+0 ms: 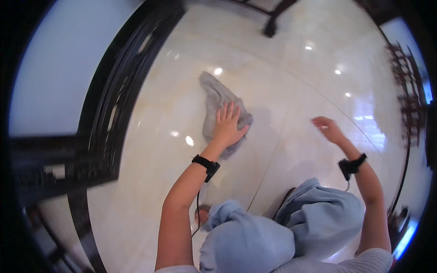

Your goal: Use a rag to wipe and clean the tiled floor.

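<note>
A crumpled grey cloth (pixel 218 92) lies on the glossy cream tile floor (pixel 293 88). My left hand (pixel 229 127) rests palm down on its right part, fingers pointing away from me and thumb out to the right. It presses on the cloth rather than clasping it. Off to the right, my right hand (pixel 327 129) hangs apart from the cloth, empty and slightly blurred. Its fingers are loosely bent, with a small gap showing between them. Each wrist wears a black strap with a small device, the left one (pixel 206 166) trailing a cable.
A dark door frame or moulding (pixel 112 92) borders the floor on the left. At the top stands a dark wooden furniture leg (pixel 270 26). Dark lattice woodwork (pixel 408 99) lines the right side. My bent knees in light blue trousers (pixel 252 239) fill the near side.
</note>
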`<state>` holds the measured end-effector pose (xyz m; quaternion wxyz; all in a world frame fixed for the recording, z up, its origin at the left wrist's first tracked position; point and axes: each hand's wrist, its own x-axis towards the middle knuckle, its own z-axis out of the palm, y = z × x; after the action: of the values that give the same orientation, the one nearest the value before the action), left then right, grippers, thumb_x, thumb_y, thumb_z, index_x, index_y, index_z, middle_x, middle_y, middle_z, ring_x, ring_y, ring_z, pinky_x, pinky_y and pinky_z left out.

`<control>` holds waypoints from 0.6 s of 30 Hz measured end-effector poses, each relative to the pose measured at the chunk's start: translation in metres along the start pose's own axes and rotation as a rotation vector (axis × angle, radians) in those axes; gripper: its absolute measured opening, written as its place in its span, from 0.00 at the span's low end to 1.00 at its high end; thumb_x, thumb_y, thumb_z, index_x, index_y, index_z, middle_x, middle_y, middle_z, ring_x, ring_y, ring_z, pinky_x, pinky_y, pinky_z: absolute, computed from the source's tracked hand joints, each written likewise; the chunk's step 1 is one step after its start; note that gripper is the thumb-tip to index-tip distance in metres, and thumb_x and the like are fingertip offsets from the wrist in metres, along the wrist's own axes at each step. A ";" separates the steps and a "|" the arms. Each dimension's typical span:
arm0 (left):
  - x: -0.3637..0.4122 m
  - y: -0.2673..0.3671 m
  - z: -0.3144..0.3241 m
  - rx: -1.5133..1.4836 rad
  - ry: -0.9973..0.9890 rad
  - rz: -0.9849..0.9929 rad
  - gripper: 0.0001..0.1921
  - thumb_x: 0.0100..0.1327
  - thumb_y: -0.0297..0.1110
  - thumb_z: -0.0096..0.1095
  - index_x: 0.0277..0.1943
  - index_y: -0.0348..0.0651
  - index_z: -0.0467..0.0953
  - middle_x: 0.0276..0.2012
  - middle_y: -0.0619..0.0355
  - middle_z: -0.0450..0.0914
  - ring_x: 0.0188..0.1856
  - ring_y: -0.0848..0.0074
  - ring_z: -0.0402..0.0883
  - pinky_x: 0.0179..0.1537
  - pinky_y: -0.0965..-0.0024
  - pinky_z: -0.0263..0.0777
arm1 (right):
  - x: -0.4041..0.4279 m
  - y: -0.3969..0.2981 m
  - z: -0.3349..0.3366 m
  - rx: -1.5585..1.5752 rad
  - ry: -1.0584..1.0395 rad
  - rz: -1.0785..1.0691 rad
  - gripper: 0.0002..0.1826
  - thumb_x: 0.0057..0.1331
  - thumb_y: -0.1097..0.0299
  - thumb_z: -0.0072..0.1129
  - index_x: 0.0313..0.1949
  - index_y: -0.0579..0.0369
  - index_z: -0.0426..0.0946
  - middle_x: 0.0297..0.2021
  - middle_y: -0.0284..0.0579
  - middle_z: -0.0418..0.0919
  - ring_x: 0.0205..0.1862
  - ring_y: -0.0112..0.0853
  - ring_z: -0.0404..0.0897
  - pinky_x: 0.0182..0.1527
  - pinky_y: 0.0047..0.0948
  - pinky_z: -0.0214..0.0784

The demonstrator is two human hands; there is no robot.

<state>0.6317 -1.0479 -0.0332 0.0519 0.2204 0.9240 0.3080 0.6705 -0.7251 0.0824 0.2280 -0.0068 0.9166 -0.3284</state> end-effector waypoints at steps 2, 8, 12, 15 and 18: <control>0.043 0.032 0.002 -0.161 -0.089 0.120 0.28 0.57 0.45 0.49 0.58 0.38 0.60 0.62 0.46 0.53 0.64 0.60 0.49 0.62 0.57 0.42 | -0.005 -0.011 0.008 0.016 -0.058 -0.125 0.24 0.56 0.69 0.54 0.54 0.50 0.63 0.52 0.47 0.65 0.52 0.37 0.66 0.52 0.33 0.61; 0.063 0.055 -0.055 -0.274 -0.051 0.093 0.15 0.56 0.31 0.49 0.45 0.35 0.71 0.49 0.44 0.70 0.53 0.56 0.67 0.54 0.62 0.59 | -0.001 -0.011 0.056 -0.272 0.030 -0.515 0.47 0.47 0.50 0.63 0.63 0.39 0.47 0.61 0.59 0.45 0.62 0.56 0.46 0.58 0.55 0.42; 0.027 0.007 -0.078 0.033 -0.088 -0.092 0.20 0.57 0.32 0.49 0.52 0.33 0.64 0.50 0.41 0.67 0.54 0.55 0.65 0.55 0.62 0.58 | 0.029 -0.054 0.123 -0.318 -0.074 -0.602 0.48 0.44 0.46 0.63 0.63 0.33 0.48 0.64 0.55 0.37 0.64 0.56 0.39 0.57 0.63 0.35; 0.015 0.009 -0.090 0.119 -0.153 -0.205 0.22 0.57 0.34 0.50 0.54 0.34 0.62 0.52 0.40 0.65 0.55 0.54 0.64 0.56 0.61 0.57 | 0.065 -0.060 0.153 -0.424 0.077 -0.785 0.41 0.44 0.46 0.60 0.60 0.27 0.55 0.64 0.48 0.42 0.65 0.54 0.37 0.57 0.67 0.33; 0.025 0.023 -0.084 0.144 -0.186 -0.359 0.24 0.58 0.36 0.50 0.55 0.34 0.60 0.54 0.38 0.62 0.56 0.52 0.62 0.57 0.61 0.56 | 0.120 -0.061 0.135 -0.492 0.211 -0.732 0.38 0.45 0.45 0.61 0.58 0.24 0.58 0.64 0.41 0.44 0.66 0.49 0.38 0.57 0.67 0.32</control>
<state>0.5986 -1.0659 0.0490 0.1751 0.0827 0.9594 0.2051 0.6112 -0.8734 -0.0218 -0.0063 -0.3510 0.9228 -0.1586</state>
